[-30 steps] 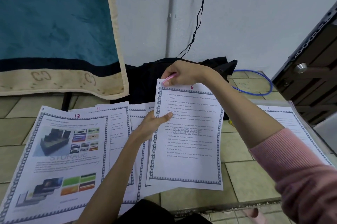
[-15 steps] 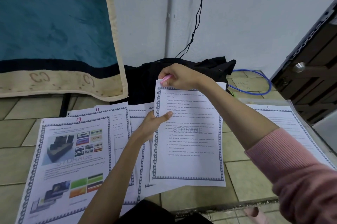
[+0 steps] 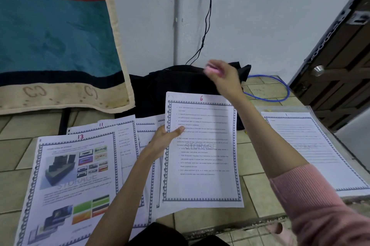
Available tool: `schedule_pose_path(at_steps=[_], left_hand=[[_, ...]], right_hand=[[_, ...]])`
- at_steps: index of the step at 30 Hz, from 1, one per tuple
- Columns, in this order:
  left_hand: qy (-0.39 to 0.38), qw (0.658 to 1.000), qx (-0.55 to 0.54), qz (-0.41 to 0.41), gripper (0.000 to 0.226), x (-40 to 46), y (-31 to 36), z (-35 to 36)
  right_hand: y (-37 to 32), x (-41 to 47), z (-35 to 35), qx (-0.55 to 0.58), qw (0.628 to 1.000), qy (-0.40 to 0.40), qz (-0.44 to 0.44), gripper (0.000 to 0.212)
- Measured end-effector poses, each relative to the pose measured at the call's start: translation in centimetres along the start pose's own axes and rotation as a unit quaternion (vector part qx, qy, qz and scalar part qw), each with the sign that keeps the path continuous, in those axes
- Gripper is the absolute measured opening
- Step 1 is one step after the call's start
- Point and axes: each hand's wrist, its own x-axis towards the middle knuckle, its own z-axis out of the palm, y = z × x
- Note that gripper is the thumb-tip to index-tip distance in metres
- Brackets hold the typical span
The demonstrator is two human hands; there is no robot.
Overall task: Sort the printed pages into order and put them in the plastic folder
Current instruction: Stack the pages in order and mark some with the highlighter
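My left hand (image 3: pixel 163 141) holds the page marked 6 (image 3: pixel 202 181) by its left edge, thumb on the front, above several fanned pages. Page 13 (image 3: pixel 66 185) with colour pictures lies at the left, and page 11 (image 3: pixel 124 137) peeks out behind it. My right hand (image 3: pixel 222 75) is raised above the top of page 6, blurred, with a pink pen (image 3: pixel 213 69) in its fingers. At the right the page marked 1 (image 3: pixel 312 149) lies in the clear plastic folder (image 3: pixel 358 167).
A black bag (image 3: pixel 172 89) sits against the white wall behind the pages. A striped blanket (image 3: pixel 56 35) hangs at the left. A blue cable (image 3: pixel 280 93) loops on the tiled floor near a dark wooden door (image 3: pixel 340 65) at the right.
My right hand has left the top edge of page 6 and risen up and to the right with the pen. My left hand keeps hold of the page.
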Motion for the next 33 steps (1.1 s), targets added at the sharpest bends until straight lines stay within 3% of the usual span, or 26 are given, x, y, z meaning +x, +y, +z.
schedule_pose_path(at_steps=[2, 4, 6, 8, 20, 27, 30, 33], left_hand=[[0.003, 1.0, -0.007, -0.002, 0.015, 0.0, 0.0, 0.0], [0.005, 1.0, -0.009, 0.0, 0.018, 0.1, 0.0, -0.1], [0.013, 1.0, -0.009, -0.003, 0.02, 0.2, -0.1, -0.1], [0.016, 1.0, -0.011, 0.002, 0.013, 0.2, -0.1, 0.0], [0.021, 1.0, -0.019, 0.008, 0.026, -0.1, 0.0, -0.1], [0.029, 0.999, -0.013, -0.002, 0.03, -0.3, 0.1, -0.1], [0.035, 0.999, -0.016, -0.001, 0.022, -0.3, 0.3, 0.1], [0.039, 0.999, -0.01, -0.01, 0.018, -0.1, 0.4, 0.2]], right_hand=[[3.0, -0.9, -2.1, -0.039, 0.985, 0.156, 0.062, 0.026], [6.3, -2.7, -4.1, -0.093, 0.944, 0.256, 0.187, 0.027], [9.1, -5.1, -5.5, -0.145, 0.896, 0.265, 0.326, 0.029], [11.5, -7.3, -5.9, -0.18, 0.876, 0.241, 0.377, 0.035], [15.6, -8.7, -4.9, -0.154, 0.921, 0.227, 0.277, 0.028], [18.0, -6.9, -5.3, -0.185, 0.913, 0.163, 0.325, 0.023], [17.9, -6.7, -5.1, -0.2, 0.909, 0.135, 0.34, 0.027], [16.2, -7.1, -4.6, -0.264, 0.92, 0.146, 0.25, 0.028]])
